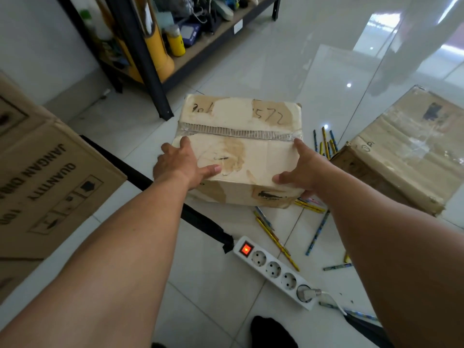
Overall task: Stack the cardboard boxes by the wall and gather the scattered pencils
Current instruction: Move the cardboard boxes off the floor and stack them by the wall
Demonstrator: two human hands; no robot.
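Observation:
A worn pale cardboard box (pixel 241 121) with torn tape and handwriting on top sits in the middle, over the white tiled floor. My left hand (pixel 182 163) grips its near left edge, thumb on top. My right hand (pixel 302 168) grips its near right edge. I cannot tell if the box is lifted or resting. A large printed cardboard box (pixel 50 177) stands at the left by the wall. A taped brown box (pixel 406 151) lies at the right. Several yellow and blue pencils (pixel 276 238) lie scattered on the tiles below and right of the held box.
A white power strip (pixel 276 271) with a lit red switch lies on the floor near my feet, a black cable (pixel 200 219) running from it to the left. A black metal shelf (pixel 150 59) full of bottles and clutter stands at the back left.

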